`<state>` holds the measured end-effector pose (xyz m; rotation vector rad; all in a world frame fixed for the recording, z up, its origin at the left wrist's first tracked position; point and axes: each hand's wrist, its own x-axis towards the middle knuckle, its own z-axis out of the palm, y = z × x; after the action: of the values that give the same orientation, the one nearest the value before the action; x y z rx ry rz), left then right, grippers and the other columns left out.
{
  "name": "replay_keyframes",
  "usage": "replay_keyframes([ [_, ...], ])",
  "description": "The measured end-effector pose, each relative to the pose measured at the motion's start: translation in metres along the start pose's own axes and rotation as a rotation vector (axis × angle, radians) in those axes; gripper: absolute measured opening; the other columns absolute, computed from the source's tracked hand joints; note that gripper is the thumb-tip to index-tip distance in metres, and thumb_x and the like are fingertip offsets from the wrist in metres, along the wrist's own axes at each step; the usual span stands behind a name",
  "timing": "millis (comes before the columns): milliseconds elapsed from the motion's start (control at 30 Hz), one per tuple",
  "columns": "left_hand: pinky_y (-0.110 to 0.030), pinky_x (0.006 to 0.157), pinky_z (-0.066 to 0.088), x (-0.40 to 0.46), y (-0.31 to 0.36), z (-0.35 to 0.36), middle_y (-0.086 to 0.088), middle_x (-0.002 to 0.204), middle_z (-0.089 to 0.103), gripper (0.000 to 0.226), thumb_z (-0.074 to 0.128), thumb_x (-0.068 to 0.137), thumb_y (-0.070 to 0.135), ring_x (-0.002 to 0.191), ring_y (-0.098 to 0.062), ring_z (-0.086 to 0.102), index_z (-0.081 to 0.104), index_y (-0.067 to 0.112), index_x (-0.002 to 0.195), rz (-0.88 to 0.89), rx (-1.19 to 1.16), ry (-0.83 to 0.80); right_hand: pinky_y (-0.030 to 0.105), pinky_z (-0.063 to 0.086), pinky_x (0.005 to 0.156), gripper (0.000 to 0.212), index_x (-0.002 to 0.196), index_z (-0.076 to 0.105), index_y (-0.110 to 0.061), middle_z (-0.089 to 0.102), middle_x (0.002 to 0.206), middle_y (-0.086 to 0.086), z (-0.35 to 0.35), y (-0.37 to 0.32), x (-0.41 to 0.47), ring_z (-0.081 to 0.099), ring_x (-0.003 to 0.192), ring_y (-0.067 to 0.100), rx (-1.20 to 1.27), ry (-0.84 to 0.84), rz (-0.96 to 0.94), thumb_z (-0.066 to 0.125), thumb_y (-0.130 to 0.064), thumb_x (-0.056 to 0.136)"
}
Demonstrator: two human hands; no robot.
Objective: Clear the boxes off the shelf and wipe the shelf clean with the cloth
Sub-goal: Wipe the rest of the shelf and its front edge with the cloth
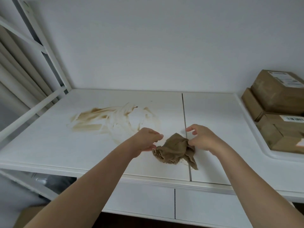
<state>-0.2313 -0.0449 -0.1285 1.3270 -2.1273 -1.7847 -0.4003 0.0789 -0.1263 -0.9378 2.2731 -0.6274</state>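
Fingers (191,142) of the right hand (203,139) are curled and pinch the right edge of the brown cloth (174,149); the index finger is raised above the rest. Left hand (145,140), opposite, has its fingers bent inward, their tips meeting the cloth's left edge low down; whether they grip it or only touch cannot be told. Cloth: crumpled, bunched between the two hands, its lower part resting on the white shelf (49,145) near the front edge, one frayed corner trailing across the dark seam (185,116) that divides the shelf surface. Brown stain (105,120): smeared in streaks on the shelf's left panel, far-left of the hands, apart from the cloth. Cardboard boxes (278,111): stacked to the far right, off the shelf, on a separate white surface (256,129) with a raised rim; printed labels show on two of them. White frame bars (41,45) rise at far left. Both forearms are bare.
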Motion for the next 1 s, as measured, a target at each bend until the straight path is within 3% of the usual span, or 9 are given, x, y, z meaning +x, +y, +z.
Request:
replay_keyframes([
  [67,-0.029,0.079,0.048,0.002,-0.003,-0.003,-0.005,0.103,0.060,0.025,0.063,0.090,0.021,0.085,-0.019,0.058,0.061,0.010,0.112,0.014,-0.010,0.067,0.037,0.038,0.101,0.057,0.146,0.033,-0.026,0.031,0.146,0.011,0.020,0.000,-0.003,0.032,0.132,0.031,-0.150,0.010,-0.024,0.054,-0.026,0.093],
  [133,-0.029,0.077,0.045,0.005,-0.008,-0.003,-0.006,0.101,0.058,0.027,0.064,0.089,0.016,0.082,-0.016,0.055,0.060,0.009,0.114,0.033,0.023,0.132,0.044,0.024,0.112,0.067,0.152,0.016,-0.023,0.013,0.155,0.015,0.045,-0.001,-0.008,0.015,0.141,0.038,-0.273,0.019,-0.022,0.044,-0.048,0.097],
  [233,-0.024,0.067,0.044,0.009,-0.011,-0.003,-0.003,0.099,0.057,0.028,0.062,0.088,0.011,0.080,-0.010,0.054,0.058,0.010,0.116,0.060,0.037,0.211,0.050,0.002,0.118,0.078,0.155,-0.003,-0.017,-0.013,0.159,0.020,0.079,-0.002,-0.010,-0.009,0.146,0.042,-0.346,0.104,-0.007,0.025,-0.061,0.097],
  [300,-0.025,0.066,0.044,0.013,-0.014,-0.004,-0.002,0.100,0.057,0.027,0.059,0.088,0.010,0.085,-0.014,0.056,0.059,0.012,0.116,0.078,0.025,0.273,0.050,-0.003,0.118,0.082,0.154,-0.007,-0.011,-0.017,0.158,0.024,0.096,-0.004,-0.008,-0.016,0.145,0.041,-0.350,0.173,-0.013,0.020,-0.063,0.096],
  [433,-0.024,0.064,0.043,0.020,-0.019,-0.007,-0.005,0.113,0.056,0.024,0.053,0.088,0.010,0.091,-0.017,0.055,0.059,0.016,0.111,0.108,0.044,0.405,0.046,-0.008,0.118,0.086,0.153,-0.007,-0.004,-0.020,0.156,0.027,0.115,-0.001,0.001,-0.020,0.145,0.040,-0.353,0.217,-0.008,0.017,-0.063,0.096],
  [567,-0.019,0.062,0.040,0.023,-0.027,-0.012,-0.002,0.118,0.052,0.026,0.051,0.091,0.012,0.097,-0.013,0.052,0.057,0.017,0.116,0.192,0.112,0.510,0.044,-0.010,0.118,0.082,0.154,-0.008,-0.009,-0.021,0.157,0.023,0.109,0.005,0.023,-0.019,0.146,0.035,-0.449,0.197,-0.051,0.014,-0.062,0.096],
  [733,-0.031,0.099,0.033,0.022,-0.044,-0.010,-0.005,0.128,0.042,0.034,0.051,0.094,0.023,0.122,-0.022,0.036,0.047,0.016,0.127,0.236,0.248,0.636,0.040,-0.007,0.120,0.070,0.156,-0.004,-0.016,-0.017,0.161,0.013,0.081,0.008,0.066,-0.014,0.148,0.028,-0.516,0.149,-0.130,0.011,-0.055,0.100],
  [867,-0.034,0.103,0.025,0.017,-0.059,-0.011,-0.006,0.132,0.037,0.040,0.051,0.092,0.020,0.125,-0.024,0.030,0.042,0.019,0.130,0.164,0.372,0.617,0.049,-0.008,0.119,0.059,0.155,-0.005,-0.024,-0.018,0.162,0.003,0.065,-0.002,0.101,-0.016,0.148,0.024,-0.572,0.099,-0.128,0.008,-0.046,0.103],
  [1000,-0.037,0.104,0.025,0.011,-0.065,-0.022,-0.008,0.134,0.032,0.051,0.052,0.086,0.010,0.126,-0.028,0.028,0.039,0.018,0.134,0.094,0.424,0.564,0.058,-0.014,0.114,0.064,0.154,-0.006,-0.032,-0.020,0.161,-0.002,0.078,-0.012,0.092,-0.021,0.147,0.026,-0.590,0.103,-0.077,0.008,-0.059,0.098],
])
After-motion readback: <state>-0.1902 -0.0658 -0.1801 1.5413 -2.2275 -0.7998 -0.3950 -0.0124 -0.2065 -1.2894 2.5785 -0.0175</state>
